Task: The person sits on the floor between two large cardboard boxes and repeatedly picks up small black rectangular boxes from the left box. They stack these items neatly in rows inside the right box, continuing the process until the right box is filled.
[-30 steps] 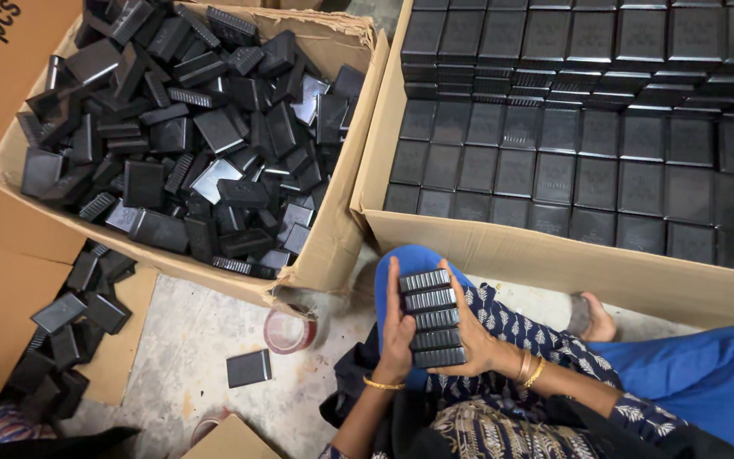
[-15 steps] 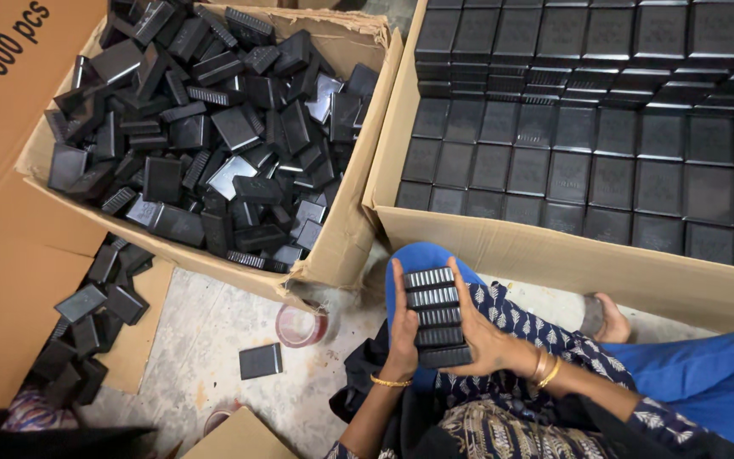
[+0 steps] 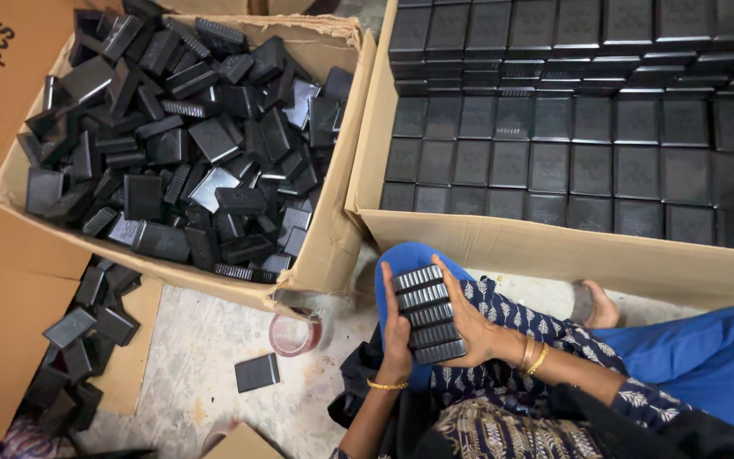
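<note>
I hold a stack of several small black ribbed plastic boxes (image 3: 429, 314) over my lap. My left hand (image 3: 396, 340) grips the stack's left side, thumb along its edge. My right hand (image 3: 469, 319) clasps its right side, fingers spread up along the boxes; gold bangles sit on both wrists. The stack rests against my blue-clad knee (image 3: 401, 259), just below the front wall of the right cardboard carton (image 3: 554, 251).
The right carton holds neat rows of black boxes (image 3: 592, 166). A left carton (image 3: 324, 246) is heaped with loose black boxes (image 3: 189, 136). More lie on the floor at left (image 3: 78, 331), one alone (image 3: 257, 372), beside a tape roll (image 3: 296, 334). My bare foot (image 3: 598, 308) is near the right carton.
My hands and the stack have barely moved. The head view has drifted slightly, so the cartons sit a little differently in the picture.
</note>
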The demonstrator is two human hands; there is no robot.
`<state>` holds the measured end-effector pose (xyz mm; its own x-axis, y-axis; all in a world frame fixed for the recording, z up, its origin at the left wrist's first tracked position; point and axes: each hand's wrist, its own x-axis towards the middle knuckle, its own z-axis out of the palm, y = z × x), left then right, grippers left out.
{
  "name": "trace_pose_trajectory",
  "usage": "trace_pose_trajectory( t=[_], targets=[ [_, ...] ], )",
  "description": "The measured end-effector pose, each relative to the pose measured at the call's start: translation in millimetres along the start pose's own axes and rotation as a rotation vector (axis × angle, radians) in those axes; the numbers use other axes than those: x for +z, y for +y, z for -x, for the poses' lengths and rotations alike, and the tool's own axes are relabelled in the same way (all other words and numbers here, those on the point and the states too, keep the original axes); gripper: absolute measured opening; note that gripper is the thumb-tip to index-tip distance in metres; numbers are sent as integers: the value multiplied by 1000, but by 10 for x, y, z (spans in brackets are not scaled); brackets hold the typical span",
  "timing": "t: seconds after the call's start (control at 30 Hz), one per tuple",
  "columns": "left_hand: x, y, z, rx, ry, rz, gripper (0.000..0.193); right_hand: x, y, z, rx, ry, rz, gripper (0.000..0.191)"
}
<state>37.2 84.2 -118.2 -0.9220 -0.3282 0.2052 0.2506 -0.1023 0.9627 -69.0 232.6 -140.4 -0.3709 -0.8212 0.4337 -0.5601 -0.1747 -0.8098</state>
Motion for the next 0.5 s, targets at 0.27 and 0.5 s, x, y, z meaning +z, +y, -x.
trace_pose_trajectory(
  t=[0.27, 0.5],
  targets=[
    [39, -73, -25, 126, 55, -207, 102, -232, 42, 14, 31, -166, -32, 158],
    [238, 51, -72, -3, -29, 11, 112, -130, 88, 101, -42, 81, 47, 154]
  ],
)
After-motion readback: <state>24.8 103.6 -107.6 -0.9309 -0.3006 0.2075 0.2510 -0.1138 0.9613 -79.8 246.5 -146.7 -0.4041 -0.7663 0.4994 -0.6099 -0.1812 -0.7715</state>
